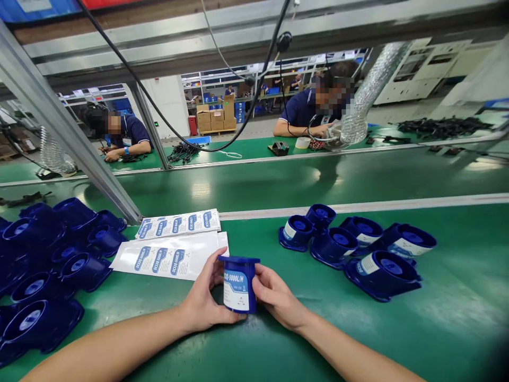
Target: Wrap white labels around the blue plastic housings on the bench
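Between my two hands is a blue plastic pump housing point(253, 297), held just above the green bench with its flange at the top. A blue-and-white label point(236, 291) printed "5000L/H" lies on its side, facing me. My left hand point(207, 297) grips the housing from the left, thumb along the lower edge and fingers behind. On the right side, my right hand point(276, 294) closes on it, with its fingertips partly hidden. Just beyond the left hand lie a label sheet point(159, 258) with several labels on it and a stack of label strips point(178, 225).
Several unlabelled blue housings point(71, 270) crowd the left side. Several labelled housings point(382, 268) stand at the right. A metal post point(83, 116) slants down at left, and a black cable point(167, 124) hangs ahead. Two co-workers point(135, 132) sit across the green bench point(318, 345).
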`<state>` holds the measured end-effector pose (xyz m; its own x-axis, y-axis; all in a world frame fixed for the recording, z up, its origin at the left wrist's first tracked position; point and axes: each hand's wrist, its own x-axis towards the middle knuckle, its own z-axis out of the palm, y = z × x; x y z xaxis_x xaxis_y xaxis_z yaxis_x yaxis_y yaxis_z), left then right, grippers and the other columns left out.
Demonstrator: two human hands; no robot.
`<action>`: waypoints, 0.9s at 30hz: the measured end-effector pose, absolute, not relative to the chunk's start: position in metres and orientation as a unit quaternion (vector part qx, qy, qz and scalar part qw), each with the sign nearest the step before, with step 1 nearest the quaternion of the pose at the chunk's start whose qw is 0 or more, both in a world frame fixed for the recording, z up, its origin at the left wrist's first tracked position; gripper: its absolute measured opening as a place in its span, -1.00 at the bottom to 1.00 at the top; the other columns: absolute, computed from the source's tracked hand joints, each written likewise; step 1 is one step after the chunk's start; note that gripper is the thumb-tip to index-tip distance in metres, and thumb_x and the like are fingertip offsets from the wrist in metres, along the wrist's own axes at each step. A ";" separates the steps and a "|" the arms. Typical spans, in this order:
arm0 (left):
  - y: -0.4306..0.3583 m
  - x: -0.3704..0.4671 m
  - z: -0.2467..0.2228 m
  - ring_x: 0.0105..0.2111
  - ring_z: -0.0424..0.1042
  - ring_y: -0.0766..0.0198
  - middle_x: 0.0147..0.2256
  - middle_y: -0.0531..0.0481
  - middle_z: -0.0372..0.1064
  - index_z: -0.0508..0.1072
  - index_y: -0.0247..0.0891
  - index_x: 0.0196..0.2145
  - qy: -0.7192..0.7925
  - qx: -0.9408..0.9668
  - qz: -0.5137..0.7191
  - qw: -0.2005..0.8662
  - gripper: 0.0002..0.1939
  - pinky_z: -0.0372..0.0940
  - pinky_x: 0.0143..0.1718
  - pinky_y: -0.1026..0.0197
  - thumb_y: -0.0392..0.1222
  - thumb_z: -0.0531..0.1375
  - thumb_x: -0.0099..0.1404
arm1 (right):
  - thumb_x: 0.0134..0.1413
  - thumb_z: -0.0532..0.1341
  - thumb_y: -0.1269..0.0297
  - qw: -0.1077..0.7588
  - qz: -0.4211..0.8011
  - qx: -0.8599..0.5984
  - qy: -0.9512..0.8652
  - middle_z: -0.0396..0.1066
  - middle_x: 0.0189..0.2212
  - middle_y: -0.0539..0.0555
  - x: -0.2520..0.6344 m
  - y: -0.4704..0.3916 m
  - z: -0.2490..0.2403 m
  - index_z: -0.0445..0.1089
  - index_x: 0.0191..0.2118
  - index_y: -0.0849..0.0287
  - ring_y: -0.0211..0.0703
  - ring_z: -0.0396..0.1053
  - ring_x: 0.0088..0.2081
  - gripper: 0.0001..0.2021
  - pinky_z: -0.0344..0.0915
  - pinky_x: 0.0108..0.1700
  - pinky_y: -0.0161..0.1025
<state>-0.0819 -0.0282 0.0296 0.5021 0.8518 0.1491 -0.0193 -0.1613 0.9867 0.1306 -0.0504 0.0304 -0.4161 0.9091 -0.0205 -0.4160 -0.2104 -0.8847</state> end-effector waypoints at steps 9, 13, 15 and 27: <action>-0.029 -0.079 0.030 0.27 0.37 -0.14 0.23 -0.20 0.23 0.29 -0.04 0.24 0.306 0.698 0.444 0.471 -0.22 0.54 0.12 -0.06 -0.24 0.53 0.16 | 0.23 0.38 -0.30 0.441 0.602 -0.431 -0.507 0.58 0.12 0.31 0.135 -0.052 0.038 0.27 0.41 0.12 0.21 0.58 0.06 -0.17 0.51 0.11 0.14; -0.033 -0.079 0.026 0.31 0.35 -0.18 0.27 -0.23 0.23 0.31 0.00 0.25 0.267 0.719 0.433 0.474 -0.22 0.56 0.13 -0.09 -0.31 0.51 0.17 | -0.08 0.65 -0.06 0.445 0.615 -0.432 -0.486 0.62 0.10 0.25 0.136 -0.049 0.037 0.42 0.30 0.07 0.23 0.59 0.09 -0.15 0.50 0.15 0.11; -0.032 -0.079 0.024 0.34 0.33 -0.19 0.31 -0.25 0.20 0.30 0.01 0.26 0.255 0.708 0.437 0.493 -0.21 0.55 0.14 -0.09 -0.33 0.51 0.18 | -0.04 0.64 0.00 0.449 0.654 -0.395 -0.462 0.67 0.02 0.18 0.139 -0.046 0.038 0.51 0.19 0.05 0.15 0.61 0.04 -0.31 0.49 0.16 0.08; -0.031 -0.078 0.023 0.28 0.39 -0.08 0.31 -0.19 0.14 0.26 0.00 0.21 0.217 0.633 0.448 0.593 -0.21 0.45 0.19 -0.01 -0.36 0.53 0.17 | 0.21 0.51 -0.02 0.443 0.629 -0.360 -0.528 0.52 0.18 0.22 0.143 -0.053 0.047 0.40 0.19 0.02 0.09 0.49 0.15 -0.45 0.40 0.12 -0.02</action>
